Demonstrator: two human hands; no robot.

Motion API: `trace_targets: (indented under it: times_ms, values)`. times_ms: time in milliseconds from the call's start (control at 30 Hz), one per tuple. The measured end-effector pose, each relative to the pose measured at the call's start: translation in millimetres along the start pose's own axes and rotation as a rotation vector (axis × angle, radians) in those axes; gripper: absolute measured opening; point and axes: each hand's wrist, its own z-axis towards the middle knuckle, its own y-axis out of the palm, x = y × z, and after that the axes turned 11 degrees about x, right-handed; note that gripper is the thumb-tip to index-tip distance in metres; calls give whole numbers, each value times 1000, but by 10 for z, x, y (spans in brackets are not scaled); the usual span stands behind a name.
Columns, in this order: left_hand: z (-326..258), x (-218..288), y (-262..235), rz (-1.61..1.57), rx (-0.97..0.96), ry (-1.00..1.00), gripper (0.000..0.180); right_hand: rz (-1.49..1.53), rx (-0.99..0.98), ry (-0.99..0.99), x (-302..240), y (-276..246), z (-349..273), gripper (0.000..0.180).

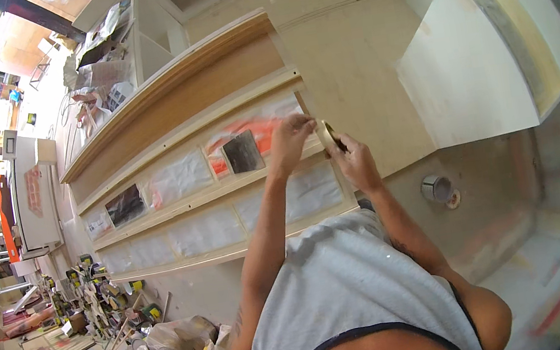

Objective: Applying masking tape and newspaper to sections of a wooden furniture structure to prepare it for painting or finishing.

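1. Roll of tape (322, 133), pale yellow at the rim, is in the right hand (356, 163), near the right end of a long wooden frame (210, 195). The right grip is grasping this roll, with the fingers around its side.
2. The left hand (288, 140) is just beside the roll, on its left. Its fingers are bent near the rim; whether this grip pinches the end of the tape, I cannot tell.
3. Below the hands, the frame has two rows of openings with whitish sheeting. A bright orange-red patch (264, 129) shows in the upper row, close to the left hand.
4. In the same row are two dark rectangles: one (243, 153) near the left wrist, the other (125, 206) farther to the left.
5. Beyond the frame is a brown wooden board (174, 93), with a raised edge.
6. To the right, well apart from the hands, stands a white panel (470, 67). Nearer to the person, a round can (435, 188) is on the floor (474, 215).
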Motion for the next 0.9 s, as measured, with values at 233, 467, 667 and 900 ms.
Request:
trace_targets:
  times_ms: [233,467,667,900]
  values:
    - [511,-132,-12,60,-33,-74,25,-240,80,-135,-181,149,175,48]
    - [997,-311,-60,258,97,24,23,-476,23,-122,-187,213,83,47]
    - [964,-368,161,465,342,271,20,-715,-72,-112,-231,314,287,35]
    - [908,-300,181,472,361,282,20,-791,-242,-18,-197,371,424,32]
